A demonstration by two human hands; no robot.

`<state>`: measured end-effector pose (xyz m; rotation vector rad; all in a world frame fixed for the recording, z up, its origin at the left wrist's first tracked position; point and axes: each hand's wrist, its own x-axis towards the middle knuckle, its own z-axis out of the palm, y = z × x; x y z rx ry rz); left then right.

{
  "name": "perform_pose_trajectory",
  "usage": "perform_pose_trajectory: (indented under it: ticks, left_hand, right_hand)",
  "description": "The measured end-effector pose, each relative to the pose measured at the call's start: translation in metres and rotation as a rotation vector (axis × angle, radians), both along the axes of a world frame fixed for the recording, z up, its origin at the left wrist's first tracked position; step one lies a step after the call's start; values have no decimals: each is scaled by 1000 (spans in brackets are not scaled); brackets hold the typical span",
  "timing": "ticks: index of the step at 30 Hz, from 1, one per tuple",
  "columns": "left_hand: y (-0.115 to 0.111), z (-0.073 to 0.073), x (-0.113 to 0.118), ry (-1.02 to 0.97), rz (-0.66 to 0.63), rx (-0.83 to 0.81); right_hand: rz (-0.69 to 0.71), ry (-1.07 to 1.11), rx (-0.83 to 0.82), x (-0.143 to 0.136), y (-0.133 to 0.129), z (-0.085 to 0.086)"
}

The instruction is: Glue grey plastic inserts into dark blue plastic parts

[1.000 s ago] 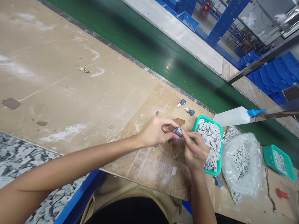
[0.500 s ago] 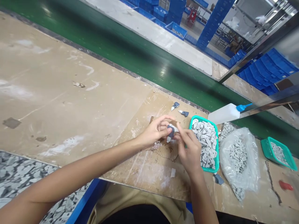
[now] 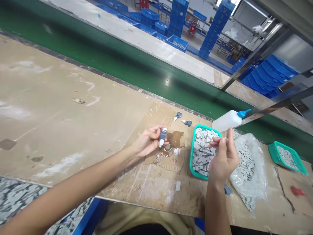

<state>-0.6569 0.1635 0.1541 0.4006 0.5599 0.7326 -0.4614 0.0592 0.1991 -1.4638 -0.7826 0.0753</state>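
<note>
My left hand (image 3: 149, 141) is closed around a small dark grey and white plastic part (image 3: 162, 136), with its white end pointing down. Beneath it lies a worn cardboard patch (image 3: 176, 138) with a wet, shiny area. My right hand (image 3: 223, 160) hovers over the right side of a green basket (image 3: 191, 160) full of small light grey plastic pieces (image 3: 203, 147). Its fingers are apart and I see nothing held in them. Two similar grey and white parts (image 3: 178, 116) (image 3: 187, 123) lie on the table beyond the cardboard.
A white squeeze bottle (image 3: 227, 120) with a blue nozzle lies behind the basket. Right of it are a clear plastic bag (image 3: 259, 176) of pieces and another green basket (image 3: 274, 153). A green strip (image 3: 137, 78) runs along the table's far edge. A blue bin (image 3: 85, 215) of pieces stands below left.
My right hand has left the part and moved right, over the basket, its fingers spreading. My left hand has drawn left, keeping the part. The whole view has shifted slightly.
</note>
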Motion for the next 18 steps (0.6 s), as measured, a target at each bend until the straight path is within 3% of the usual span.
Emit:
perform_pose_trajectory:
  ticks: [2,5,7,11,14,16,18]
  left_hand:
    - [2,1,-1,31,5,-1]
    - [5,6,-1,115,-4,50]
    - [8,9,-1,175,-8,123]
    - [19,13,-2,363,58,226]
    - [43,11,-5,465,242,283]
    - [68,9,-7,493,376,364]
    - [97,8,-8,588,430,466]
  right_hand:
    - [39,-9,-90,14,1,7]
    - [177,-205,-396,38,3,8]
    - [248,-381,-546,48,5,2]
    - [293,-608,-651,52,10,-16]
    - [297,-704,-706,45,15,-28]
    - [235,-761,-727,41,17,-34]
    - [191,-811,-729,38,18,-39]
